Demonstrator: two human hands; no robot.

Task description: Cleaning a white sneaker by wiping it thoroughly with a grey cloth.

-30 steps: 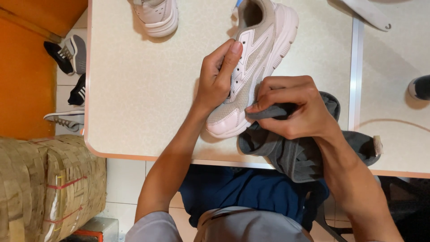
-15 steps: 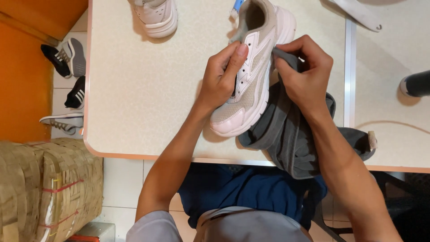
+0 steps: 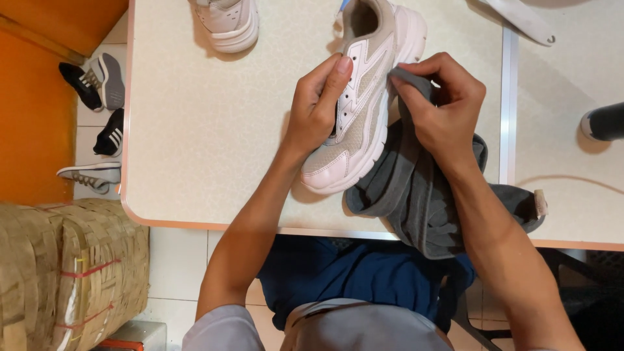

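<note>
A pale sneaker (image 3: 364, 104) lies on the bench (image 3: 208, 130), its long axis running slantwise: the toe points toward the person and a little to their left, the heel opening points away, toward the bench's far edge. It is tipped somewhat onto its side, so the laced upper and the side panel face the camera and the thick white sole turns to the person's right.

The left hand (image 3: 316, 114) clasps the sneaker from its left side, thumb and forefinger closed on the upper near the laces; the grip is narrow and holds the shoe.

The right hand (image 3: 442, 110) is on the sneaker's right, at mid-length. Its fingers pinch a bunched end of a grey cloth (image 3: 416, 188), and that end presses against the sole's edge. The grip is closed on the cloth. The rest of the cloth trails from the sneaker's right side toward the person and hangs over the bench's near edge.

Beyond the sneaker and to its left, a second white shoe (image 3: 227, 23) stands at the far edge, well apart. Farther left of the sneaker, off the bench, dark shoes (image 3: 97, 81) lie on the floor, and a woven bale (image 3: 71, 273) stands below them.
</note>
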